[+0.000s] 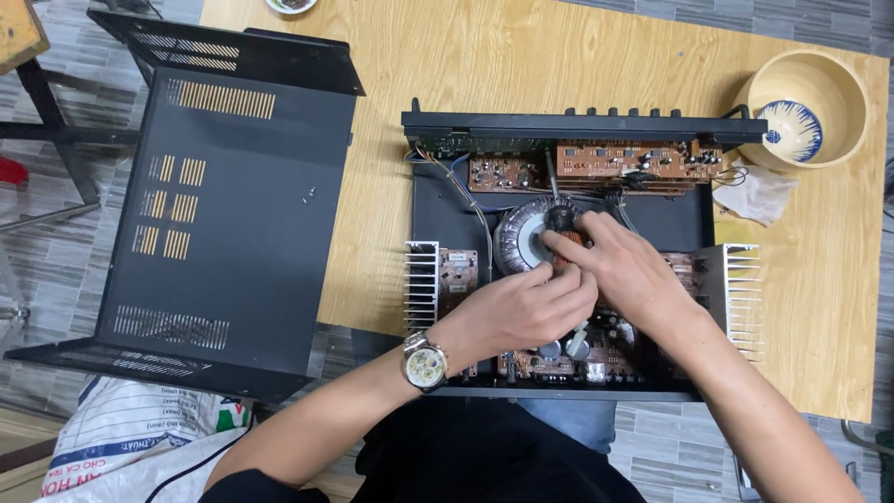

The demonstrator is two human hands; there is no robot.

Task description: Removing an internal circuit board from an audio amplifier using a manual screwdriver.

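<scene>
Grey tiled floor, light wooden table [521, 56] with the work on it. Going left to right.

At 9 o'clock: the removed black metal cover [223, 224], upside down, hanging half off the table edge. A printed white sack [140, 438] sits on the floor below it, at 7 o'clock.

Centre: the opened amplifier chassis [438, 210], front panel toward 12 o'clock, finned heatsinks [421, 284] at both sides, brown circuit boards [619, 160] along the far edge. The toroidal transformer [521, 237] sits mid-chassis.

Our left hand [526, 307], wristwatch on, comes in from 7 o'clock with fingers curled and pressed together onto a small orange-brown part [564, 265] just right of the toroid. Our right hand [619, 265] comes in from 5 o'clock, thumb and forefinger pinching at the same part, beside a dark round cap [562, 218]. We can't tell exactly what the part is; the fingers hide most of it.

To do this well, in our judgement: keep the left hand bracing, turn or pull with the right only, stay clear of the loose wires [466, 200] at 11 o'clock of the toroid, and don't lever against the windings.

At 2 o'clock: a cream bowl [843, 88] holding a small blue-and-white dish [793, 130].
</scene>
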